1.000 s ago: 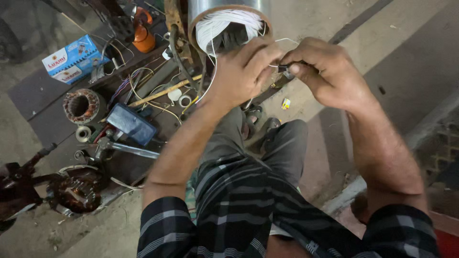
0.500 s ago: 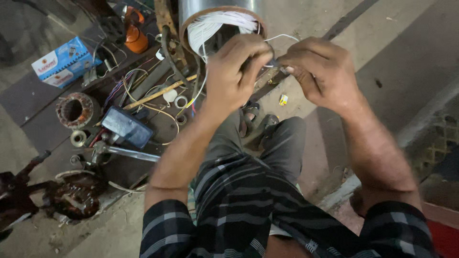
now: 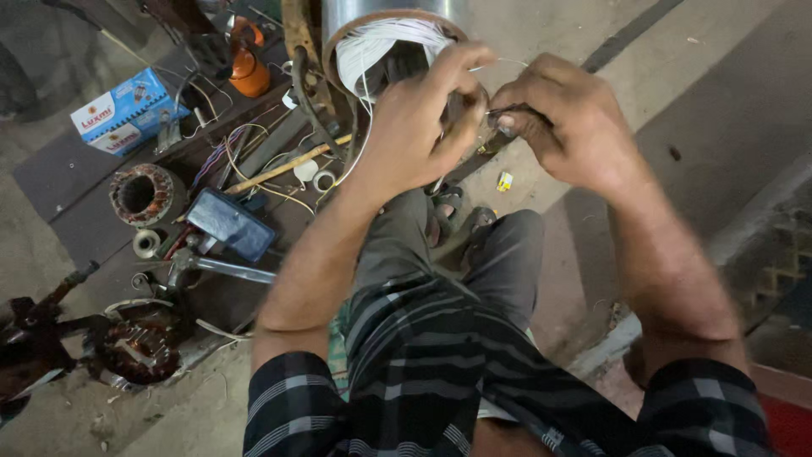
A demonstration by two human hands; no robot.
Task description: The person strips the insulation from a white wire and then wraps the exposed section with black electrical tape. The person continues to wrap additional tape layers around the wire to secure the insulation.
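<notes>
- Left hand (image 3: 423,127) was raised in front of the open end of a metal cylinder (image 3: 381,13), its fingers (image 3: 461,63) curled shut over the rim and the white wire winding (image 3: 381,42) packed inside.
- Right hand (image 3: 562,123) sat just beside the left, fingers (image 3: 512,118) pinched closed on a thin dark object, possibly a small tool or wire end; too blurred to tell which.
- A fine white wire strand (image 3: 507,61) ran across the gap above both hands, from the winding toward the right fingers.
- The winding lay just beyond and above the left fingers, touching them; the right fingers stood off to its side, so the left hand was nearer.
- The cylinder's long axis ran away from the fingers, up and out of view, its open mouth facing the hands.
- Room: bare concrete floor (image 3: 727,101) to the outside of the right fingers. Beyond the left fingers lay clutter on a dark board (image 3: 68,178): an orange bottle (image 3: 248,74), a blue-and-white box (image 3: 127,110), a copper-wound stator (image 3: 144,195), a dark blue case (image 3: 230,224), loose wires and a wooden stick (image 3: 279,169).
- Knees and a sandalled foot (image 3: 448,211) lay below the fingers.
</notes>
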